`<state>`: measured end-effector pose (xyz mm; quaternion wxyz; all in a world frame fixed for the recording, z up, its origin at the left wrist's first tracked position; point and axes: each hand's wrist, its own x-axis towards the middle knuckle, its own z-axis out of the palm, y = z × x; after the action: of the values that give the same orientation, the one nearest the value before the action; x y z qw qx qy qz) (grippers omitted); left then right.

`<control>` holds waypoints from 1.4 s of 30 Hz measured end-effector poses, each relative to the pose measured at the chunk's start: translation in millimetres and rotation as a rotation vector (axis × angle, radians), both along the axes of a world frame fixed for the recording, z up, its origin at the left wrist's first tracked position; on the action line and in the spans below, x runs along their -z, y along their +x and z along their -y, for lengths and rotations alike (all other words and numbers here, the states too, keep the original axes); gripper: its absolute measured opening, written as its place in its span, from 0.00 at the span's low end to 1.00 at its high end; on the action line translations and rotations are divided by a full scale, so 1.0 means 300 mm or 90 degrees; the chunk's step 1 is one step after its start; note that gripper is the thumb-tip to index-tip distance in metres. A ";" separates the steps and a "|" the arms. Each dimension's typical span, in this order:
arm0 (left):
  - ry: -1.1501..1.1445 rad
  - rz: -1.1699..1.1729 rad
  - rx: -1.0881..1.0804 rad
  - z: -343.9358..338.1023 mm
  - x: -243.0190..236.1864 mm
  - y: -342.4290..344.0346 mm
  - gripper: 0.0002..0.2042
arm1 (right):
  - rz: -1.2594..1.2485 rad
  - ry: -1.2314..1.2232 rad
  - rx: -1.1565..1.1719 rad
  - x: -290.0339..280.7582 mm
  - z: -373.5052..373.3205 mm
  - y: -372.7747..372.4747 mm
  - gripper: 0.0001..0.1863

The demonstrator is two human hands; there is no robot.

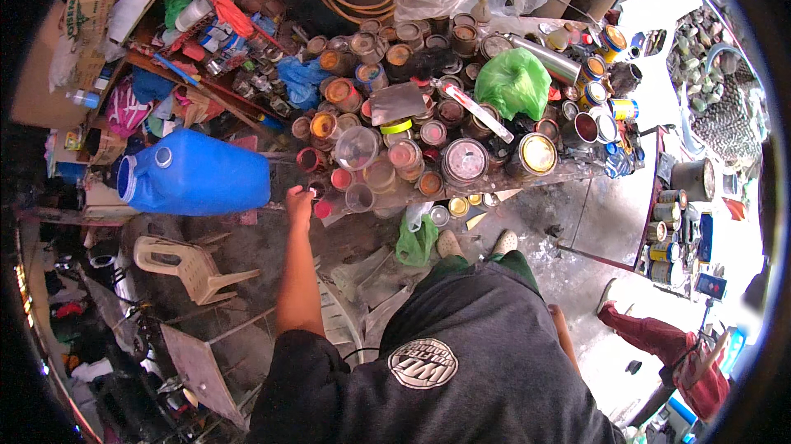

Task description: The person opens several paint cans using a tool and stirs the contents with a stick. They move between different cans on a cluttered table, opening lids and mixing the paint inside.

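Note:
My left hand (299, 200) reaches to the front left edge of a crowded workbench (527, 183). Its fingers are drawn together beside a small dark-rimmed cup; whatever they hold, if anything, is too small to make out. Around it stand a red-stained cup (311, 160), a pink-red cup (340, 179), a small red container (322, 209) and a clear plastic cup (360, 197). My right arm (565, 335) hangs by my side, the fingers mostly hidden by my body. Farther along are paint cans (465, 161), a flat grey plate (397, 104) and a white-handled tool (478, 112).
A big blue jerrycan (202, 172) lies left of the bench. A green plastic bag (512, 84) and metal cylinder (548, 61) rest among the cans. A beige plastic chair (194, 267) stands at left. Another person's red-clad leg (647, 335) shows at right, near stacked cans (666, 230).

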<state>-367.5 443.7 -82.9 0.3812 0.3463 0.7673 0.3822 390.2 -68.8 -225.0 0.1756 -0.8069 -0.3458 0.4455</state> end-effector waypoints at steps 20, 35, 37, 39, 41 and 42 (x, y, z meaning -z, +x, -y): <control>-0.069 -0.097 0.006 -0.107 0.164 -0.130 0.33 | -0.280 -0.250 0.111 -0.526 -0.310 -0.304 0.43; 0.051 0.029 -0.150 0.331 -0.137 0.324 0.42 | -0.188 -0.271 -0.041 -0.698 -0.329 -0.014 0.48; 0.052 -0.018 -0.156 0.477 -0.131 0.463 0.40 | -0.247 -0.237 0.060 -0.787 -0.367 0.059 0.46; -0.006 -0.008 -0.142 0.590 -0.080 0.610 0.35 | -0.292 -0.195 0.144 -0.824 -0.374 0.138 0.44; 0.074 -0.078 0.042 0.762 0.107 0.693 0.24 | -0.328 -0.155 0.197 -0.807 -0.338 0.229 0.43; -0.146 0.022 0.091 0.804 0.124 0.836 0.27 | -0.199 -0.124 0.128 -0.703 -0.260 0.278 0.43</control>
<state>-116.7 202.6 -120.2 0.4579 0.3471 0.7727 0.2698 473.5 9.2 -14.0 0.1920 -0.7718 -0.1875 0.5765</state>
